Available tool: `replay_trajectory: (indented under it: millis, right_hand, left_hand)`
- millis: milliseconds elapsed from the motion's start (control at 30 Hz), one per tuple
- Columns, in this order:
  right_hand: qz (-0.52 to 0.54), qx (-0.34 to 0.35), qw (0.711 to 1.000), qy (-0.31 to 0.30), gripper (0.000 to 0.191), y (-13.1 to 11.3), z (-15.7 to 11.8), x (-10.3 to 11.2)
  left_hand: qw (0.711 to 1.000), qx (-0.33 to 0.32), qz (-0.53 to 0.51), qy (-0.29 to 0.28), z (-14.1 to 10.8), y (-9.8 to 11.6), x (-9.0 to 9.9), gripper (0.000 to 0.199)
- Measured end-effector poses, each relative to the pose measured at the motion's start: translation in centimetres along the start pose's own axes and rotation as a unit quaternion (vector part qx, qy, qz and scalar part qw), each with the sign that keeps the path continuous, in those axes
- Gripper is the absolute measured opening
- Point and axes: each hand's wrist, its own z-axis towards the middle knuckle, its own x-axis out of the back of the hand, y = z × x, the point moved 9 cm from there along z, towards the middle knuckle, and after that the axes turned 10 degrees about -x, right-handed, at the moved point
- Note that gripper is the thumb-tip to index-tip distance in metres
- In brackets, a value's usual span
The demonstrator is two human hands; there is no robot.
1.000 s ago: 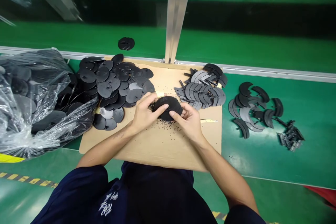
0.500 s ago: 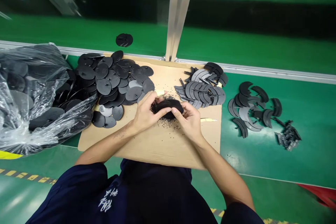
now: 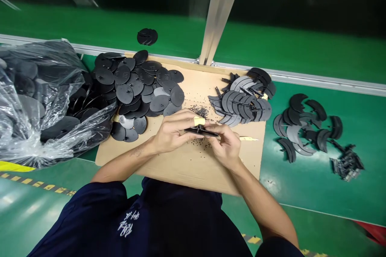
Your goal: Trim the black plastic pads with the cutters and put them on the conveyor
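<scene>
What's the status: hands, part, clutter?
Left hand and right hand both gripping flat black part. Part seen nearly edge-on. Tiny black bits scattered on cardboard around the hands.

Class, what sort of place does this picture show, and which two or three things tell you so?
Most likely a factory workstation. The signs: a heap of flat black discs, a clear plastic bag holding more of them, and yellow-and-black striped tape on the green floor.
</scene>
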Motion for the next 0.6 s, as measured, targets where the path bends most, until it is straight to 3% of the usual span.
replay_trajectory:
  millis: [200,433,600]
  right_hand:
    - [0.014,0.002,1.0,-0.009,0.007,-0.1,0.0,-0.2]
    - [0.0,-0.053,0.998,-0.022,0.025,0.7,-0.1,-0.6]
    - [0.022,-0.075,0.997,-0.01,0.031,0.9,0.0,-0.4]
  left_hand:
    - [1.0,-0.018,0.019,0.006,0.0,0.3,0.1,0.027]
    - [0.999,0.019,0.013,0.025,-0.2,-0.1,0.5,0.019]
    - [0.999,0.015,-0.011,-0.026,0.0,-0.3,-0.3,0.032]
